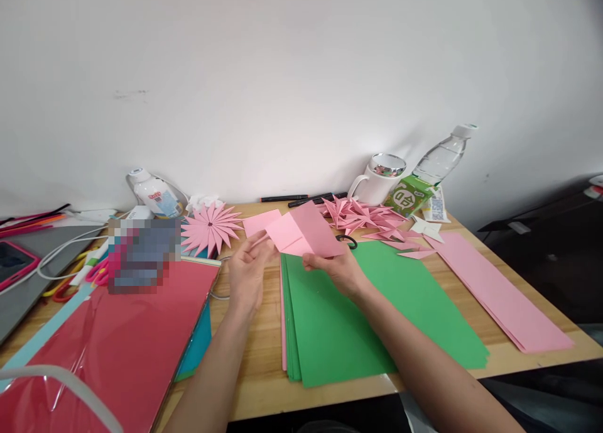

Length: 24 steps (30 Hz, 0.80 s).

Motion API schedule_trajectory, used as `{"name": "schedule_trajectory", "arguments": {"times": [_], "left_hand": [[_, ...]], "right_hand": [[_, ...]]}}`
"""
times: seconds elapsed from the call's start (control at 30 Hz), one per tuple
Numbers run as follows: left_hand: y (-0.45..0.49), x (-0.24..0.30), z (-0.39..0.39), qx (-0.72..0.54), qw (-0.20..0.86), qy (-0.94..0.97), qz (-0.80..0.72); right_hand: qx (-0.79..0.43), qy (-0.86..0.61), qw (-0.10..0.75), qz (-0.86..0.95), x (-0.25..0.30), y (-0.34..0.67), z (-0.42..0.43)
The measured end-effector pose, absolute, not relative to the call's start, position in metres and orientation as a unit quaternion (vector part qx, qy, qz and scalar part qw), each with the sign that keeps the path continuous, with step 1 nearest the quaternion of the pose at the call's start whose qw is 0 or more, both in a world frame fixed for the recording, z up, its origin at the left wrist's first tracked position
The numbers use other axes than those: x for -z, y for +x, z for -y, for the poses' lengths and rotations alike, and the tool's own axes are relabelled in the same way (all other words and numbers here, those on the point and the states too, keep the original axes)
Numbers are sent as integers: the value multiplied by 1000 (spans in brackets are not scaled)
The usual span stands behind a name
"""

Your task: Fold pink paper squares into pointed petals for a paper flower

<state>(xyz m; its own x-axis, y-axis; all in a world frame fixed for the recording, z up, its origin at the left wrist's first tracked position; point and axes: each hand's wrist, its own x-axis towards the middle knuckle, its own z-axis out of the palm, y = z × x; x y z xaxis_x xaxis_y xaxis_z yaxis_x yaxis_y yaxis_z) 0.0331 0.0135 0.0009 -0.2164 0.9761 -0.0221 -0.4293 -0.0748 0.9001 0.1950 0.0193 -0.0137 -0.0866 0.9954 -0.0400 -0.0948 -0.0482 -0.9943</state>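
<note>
- Pink folded sheet [304, 232] is held in the air between both hands, above the far edge of the green sheets [377, 307] and not touching them.
- Long axis runs left to right across the view. The creases divide it into panels: a paler one toward the left, a darker one raised toward the right.
- Left hand [249, 271]: fingertips closed in a pinch on the sheet's left end, palm turned inward. The sheet extends right and slightly away from this pinch.
- Right hand [340, 271]: comes in from below, thumb and fingers closed on the lower right edge. The sheet rises up and to the left from this hold.
- Both hands touch the sheet, one at each end of the long axis, so neither is nearer than the other.
- Just behind the right hand, a black scissors handle [347, 241] lies on the green sheets.
- Paper flower [210, 227] lies left of the left hand; a pile of folded pink pieces [362, 218] lies beyond the right hand.
- Pink strips [499, 288] lie along the right side of the wooden table [264, 383], well apart from both hands.
</note>
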Motion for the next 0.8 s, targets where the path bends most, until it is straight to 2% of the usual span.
{"name": "schedule_trajectory", "arguments": {"times": [0.13, 0.47, 0.8], "left_hand": [[38, 3, -10, -589, 547, 421, -420], [36, 2, -6, -548, 421, 505, -517], [34, 0, -10, -472, 520, 547, -456]], "right_hand": [[-594, -453, 465, 476, 13, 189, -15], [-627, -448, 480, 419, 13, 185, -13], [-670, -409, 504, 361, 15, 186, -16]]}}
